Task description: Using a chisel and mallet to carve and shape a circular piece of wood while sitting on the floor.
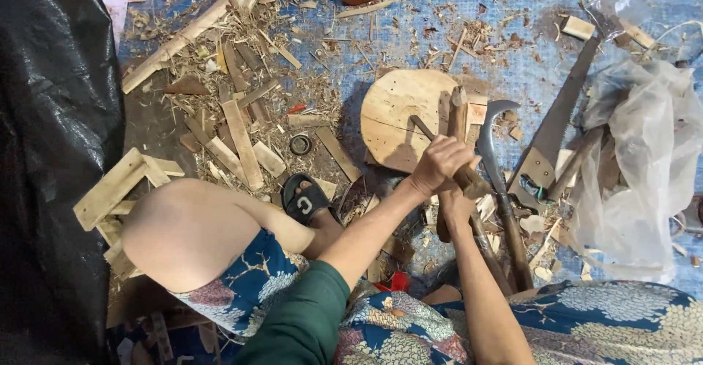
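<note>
My left hand [439, 164], on a green-sleeved arm, is closed around a rough wooden stick [458, 112]. The stick stands tilted on a round wooden chopping block [395, 105]. My right hand [458, 205] sits directly under the left and is partly hidden by it. Its fingers wrap the lower part of the same stick. A curved sickle blade [489, 134] with a long dark handle [512, 237] lies just right of both hands, touching neither. My bare knee [187, 229] and sandalled foot [304, 200] are to the left of the block.
A hand saw [560, 112] lies to the right, beside a crumpled clear plastic bag [648, 153]. Wood offcuts and shavings [238, 134] cover the blue mat on the left. A black plastic sheet [51, 153] fills the left edge.
</note>
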